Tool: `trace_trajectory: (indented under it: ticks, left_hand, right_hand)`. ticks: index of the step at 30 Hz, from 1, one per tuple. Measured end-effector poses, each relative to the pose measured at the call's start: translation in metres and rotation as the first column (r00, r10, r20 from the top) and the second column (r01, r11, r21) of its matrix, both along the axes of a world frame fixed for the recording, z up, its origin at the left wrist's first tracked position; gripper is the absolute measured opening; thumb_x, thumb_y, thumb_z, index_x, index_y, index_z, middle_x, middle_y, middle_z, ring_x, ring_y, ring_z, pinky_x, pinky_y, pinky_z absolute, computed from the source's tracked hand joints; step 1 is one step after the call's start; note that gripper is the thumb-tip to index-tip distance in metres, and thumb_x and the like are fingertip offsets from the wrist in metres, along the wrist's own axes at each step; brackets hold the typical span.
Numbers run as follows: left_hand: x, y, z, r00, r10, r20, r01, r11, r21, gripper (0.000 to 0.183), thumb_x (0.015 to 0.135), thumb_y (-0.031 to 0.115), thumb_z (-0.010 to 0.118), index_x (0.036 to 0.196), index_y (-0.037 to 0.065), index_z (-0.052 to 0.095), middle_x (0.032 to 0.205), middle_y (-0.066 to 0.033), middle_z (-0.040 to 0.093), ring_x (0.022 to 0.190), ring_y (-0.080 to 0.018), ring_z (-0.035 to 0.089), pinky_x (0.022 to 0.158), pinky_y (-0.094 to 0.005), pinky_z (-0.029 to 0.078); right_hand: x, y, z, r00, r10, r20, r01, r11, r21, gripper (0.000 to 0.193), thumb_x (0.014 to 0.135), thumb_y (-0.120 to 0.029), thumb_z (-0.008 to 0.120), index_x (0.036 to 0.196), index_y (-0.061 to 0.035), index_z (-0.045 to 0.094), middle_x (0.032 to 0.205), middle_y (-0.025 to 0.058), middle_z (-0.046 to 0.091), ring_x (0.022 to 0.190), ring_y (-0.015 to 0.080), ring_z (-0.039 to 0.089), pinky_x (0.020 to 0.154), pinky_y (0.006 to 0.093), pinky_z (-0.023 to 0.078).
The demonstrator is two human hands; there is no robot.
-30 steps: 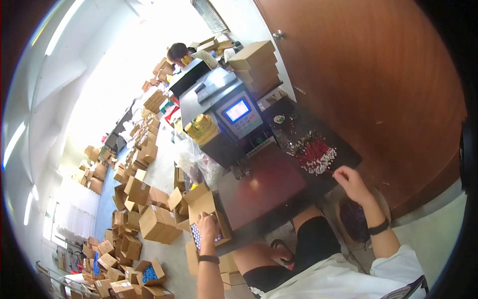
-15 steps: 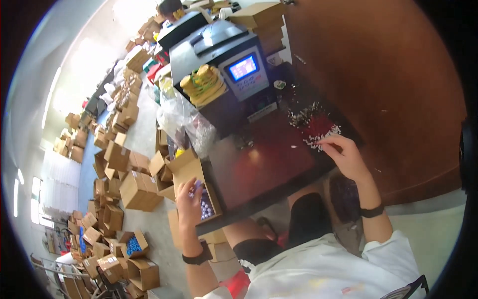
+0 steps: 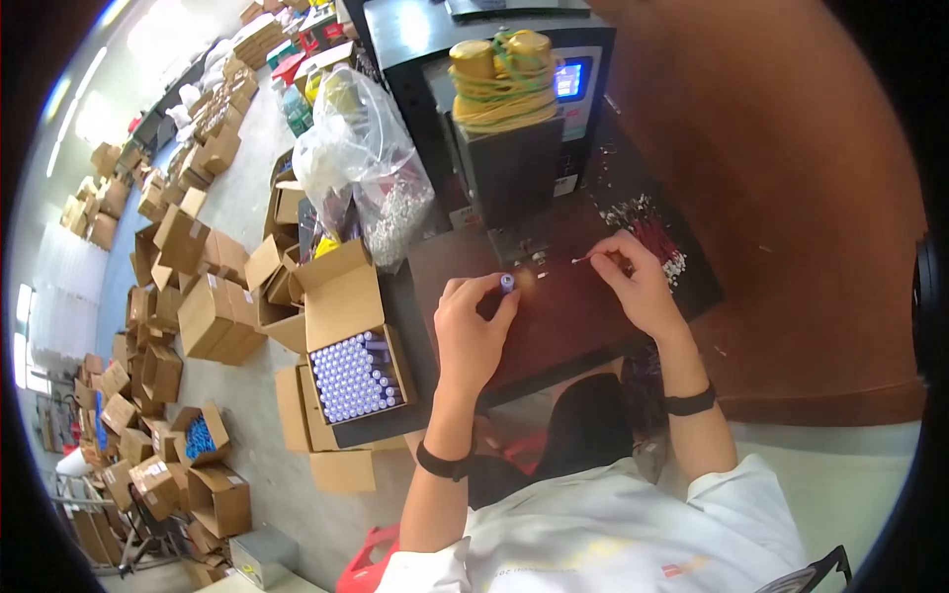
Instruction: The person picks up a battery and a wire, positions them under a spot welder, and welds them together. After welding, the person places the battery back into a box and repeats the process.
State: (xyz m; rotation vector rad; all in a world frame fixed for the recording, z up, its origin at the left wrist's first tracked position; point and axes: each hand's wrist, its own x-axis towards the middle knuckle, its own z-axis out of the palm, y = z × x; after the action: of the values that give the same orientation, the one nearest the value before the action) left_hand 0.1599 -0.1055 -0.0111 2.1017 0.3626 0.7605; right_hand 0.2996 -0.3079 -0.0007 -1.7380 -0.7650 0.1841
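Between the thumb and fingers of my left hand is a lavender cylindrical battery cell, end up, above the dark tabletop. My right hand pinches a short red wire lead, whose small white tip points left toward the cell; the two are apart. Just beyond both hands stands a dark machine with a lit blue screen and a low working end over the table. Past my right hand lies a pile of red wire leads with white connectors.
At the table's left, an open cardboard box holds rows of lavender cells. Behind it hangs a clear plastic bag containing white connectors. Gold cylinders bound with yellow bands sit on the machine's front. Many cartons cover the floor at left.
My left hand has come from the cell box to the table's middle with a cell. My right hand has left the wire pile, moving up and left with a lead. The view has shifted.
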Motion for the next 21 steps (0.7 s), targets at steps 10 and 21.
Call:
trace_trajectory:
  ticks: [10, 21]
  left_hand:
    - [0.018, 0.003, 0.002, 0.981, 0.033, -0.192, -0.038, 0.999, -0.021, 0.029, 0.076, 0.014, 0.079, 0.105, 0.008, 0.079, 0.087, -0.0139, 0.066, 0.087, -0.0323, 0.061, 0.084, -0.0427, 0.049]
    - [0.024, -0.002, 0.003, 0.994, 0.046, -0.1, -0.037, 0.995, 0.093, 0.023, 0.073, 0.013, 0.081, 0.094, 0.006, 0.078, 0.083, -0.0073, 0.071, 0.086, -0.026, 0.061, 0.082, -0.0395, 0.043]
  right_hand:
    - [-0.003, 0.025, -0.005, 0.972, -0.06, 0.226, 0.074, 0.996, -0.055, 0.008, 0.102, -0.01, 0.061, 0.101, -0.0022, 0.061, 0.094, 0.0022, 0.055, 0.086, 0.0124, 0.052, 0.08, 0.0256, 0.043]
    - [-0.004, 0.03, -0.005, 0.921, -0.099, 0.377, 0.146, 0.984, -0.1, 0.013, 0.103, -0.012, 0.059, 0.103, 0.0006, 0.06, 0.095, 0.0068, 0.054, 0.086, 0.0166, 0.052, 0.081, 0.0275, 0.044]
